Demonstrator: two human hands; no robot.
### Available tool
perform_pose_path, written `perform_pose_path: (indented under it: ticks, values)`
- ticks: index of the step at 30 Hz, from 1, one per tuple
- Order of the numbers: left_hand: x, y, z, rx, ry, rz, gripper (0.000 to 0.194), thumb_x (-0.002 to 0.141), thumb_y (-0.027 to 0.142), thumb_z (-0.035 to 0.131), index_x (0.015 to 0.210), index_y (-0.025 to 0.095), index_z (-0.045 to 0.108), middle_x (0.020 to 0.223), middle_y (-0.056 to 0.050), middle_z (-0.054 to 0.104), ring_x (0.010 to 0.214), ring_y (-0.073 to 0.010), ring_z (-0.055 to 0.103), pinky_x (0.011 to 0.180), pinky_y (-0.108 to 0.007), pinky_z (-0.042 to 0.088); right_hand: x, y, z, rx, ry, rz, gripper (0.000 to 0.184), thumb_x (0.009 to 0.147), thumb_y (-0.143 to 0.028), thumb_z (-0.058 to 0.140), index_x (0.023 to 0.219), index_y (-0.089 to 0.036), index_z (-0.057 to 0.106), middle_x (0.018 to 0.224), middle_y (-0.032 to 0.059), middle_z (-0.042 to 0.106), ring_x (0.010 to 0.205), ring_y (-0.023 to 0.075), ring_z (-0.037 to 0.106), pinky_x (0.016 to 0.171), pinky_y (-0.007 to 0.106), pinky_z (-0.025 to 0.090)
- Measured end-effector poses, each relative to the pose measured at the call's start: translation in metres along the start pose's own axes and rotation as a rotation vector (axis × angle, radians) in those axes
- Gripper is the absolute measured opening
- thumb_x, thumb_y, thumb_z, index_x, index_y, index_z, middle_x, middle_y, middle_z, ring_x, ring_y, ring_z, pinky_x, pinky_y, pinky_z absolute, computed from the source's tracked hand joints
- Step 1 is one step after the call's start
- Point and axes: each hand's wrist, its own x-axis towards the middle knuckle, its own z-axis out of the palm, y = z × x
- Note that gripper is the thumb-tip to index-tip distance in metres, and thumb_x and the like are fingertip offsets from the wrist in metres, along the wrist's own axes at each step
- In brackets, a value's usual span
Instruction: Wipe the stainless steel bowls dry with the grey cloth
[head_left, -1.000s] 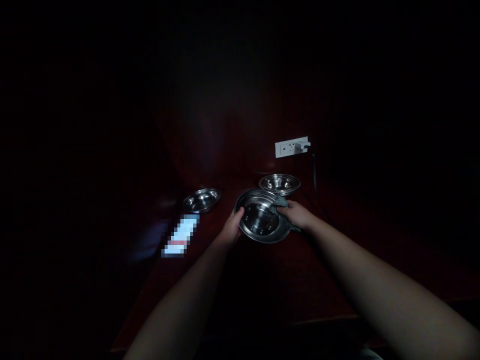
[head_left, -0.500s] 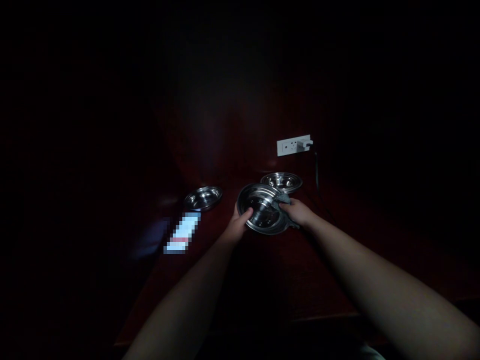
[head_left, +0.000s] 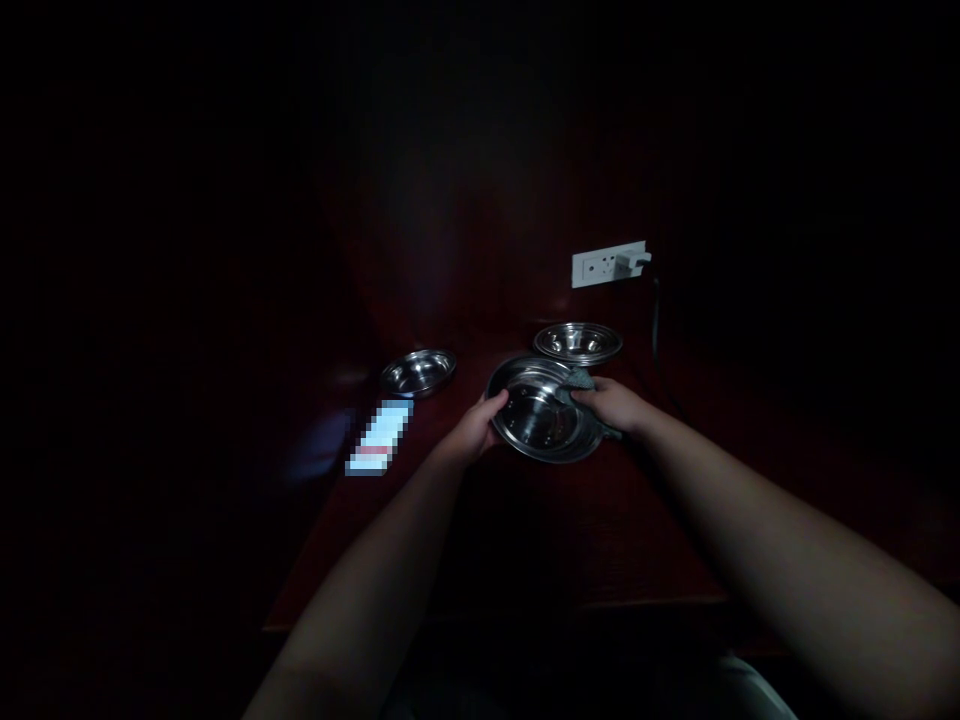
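A shiny steel bowl (head_left: 536, 425) is held tilted toward me above the dark red table. My left hand (head_left: 478, 425) grips its left rim, thumb on the inside and the other fingers mostly hidden behind. At the opposite rim, my right hand (head_left: 615, 405) pinches a grey-green cloth (head_left: 576, 382) folded over the edge, with part of the cloth hanging below on the outside. Behind the held bowl stands another steel bowl (head_left: 577, 343), possibly a stack. A shallow steel bowl (head_left: 418, 373) sits farther left.
A lit, pixelated phone-like screen (head_left: 380, 438) lies near the table's left edge. On the back wall is a white socket plate (head_left: 596, 268) with a plugged-in adapter (head_left: 632, 262), and a dark cable (head_left: 655, 325) hangs down beside it. The table's front edge (head_left: 652, 603) runs below my arms.
The view has shifted, so the things on the table appear higher and farther right. My left thumb slid inward over the rim, then back out. The cloth stays at the bowl's right rim.
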Motion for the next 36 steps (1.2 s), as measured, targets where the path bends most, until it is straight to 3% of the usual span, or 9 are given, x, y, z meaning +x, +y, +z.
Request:
perform_pose_path:
  ticks: [8, 17, 24, 31, 36]
  values:
    - [0.004, -0.006, 0.002, -0.064, -0.021, 0.080, 0.050, 0.081, 0.038, 0.057, 0.127, 0.024, 0.044, 0.125, -0.011, 0.056, 0.113, -0.0277, 0.054, 0.091, -0.046, 0.046, 0.004, 0.002, 0.003, -0.028, 0.077, -0.023, 0.018, 0.079, -0.018, 0.056, 0.093, -0.011, 0.064, 0.081, 0.0088, 0.071, 0.062, 0.0154, 0.065, 0.057, 0.024, 0.051]
    - [0.003, -0.005, 0.008, -0.028, -0.002, 0.117, 0.067, 0.072, 0.016, 0.066, 0.131, 0.028, 0.037, 0.128, -0.009, 0.052, 0.106, -0.0243, 0.058, 0.092, -0.046, 0.046, 0.007, 0.004, 0.003, -0.075, 0.124, -0.030, 0.019, 0.079, -0.020, 0.057, 0.094, -0.011, 0.064, 0.091, 0.0112, 0.070, 0.071, 0.0168, 0.067, 0.062, 0.024, 0.052]
    - [0.004, -0.003, -0.001, 0.020, -0.040, 0.067, 0.059, 0.073, 0.022, 0.063, 0.128, 0.027, 0.040, 0.125, -0.011, 0.054, 0.102, -0.0282, 0.059, 0.078, -0.050, 0.051, 0.001, 0.000, 0.002, -0.004, 0.064, 0.016, 0.017, 0.080, -0.017, 0.054, 0.092, -0.011, 0.065, 0.085, 0.0106, 0.071, 0.066, 0.0168, 0.067, 0.062, 0.025, 0.053]
    - [0.006, -0.003, -0.008, 0.033, -0.057, 0.011, 0.047, 0.076, 0.029, 0.059, 0.121, 0.017, 0.049, 0.114, -0.015, 0.061, 0.097, -0.0293, 0.061, 0.071, -0.045, 0.054, -0.002, -0.001, 0.000, 0.070, -0.002, 0.053, 0.019, 0.079, -0.015, 0.054, 0.095, -0.010, 0.063, 0.082, 0.0101, 0.071, 0.063, 0.0174, 0.067, 0.062, 0.028, 0.054]
    - [0.005, -0.002, -0.008, 0.027, -0.071, -0.046, 0.040, 0.079, 0.033, 0.054, 0.113, 0.013, 0.056, 0.105, -0.015, 0.066, 0.097, -0.0295, 0.062, 0.076, -0.046, 0.052, -0.002, 0.000, -0.002, 0.061, -0.037, 0.051, 0.017, 0.079, -0.014, 0.054, 0.093, -0.010, 0.063, 0.080, 0.0097, 0.071, 0.061, 0.0162, 0.066, 0.060, 0.026, 0.053]
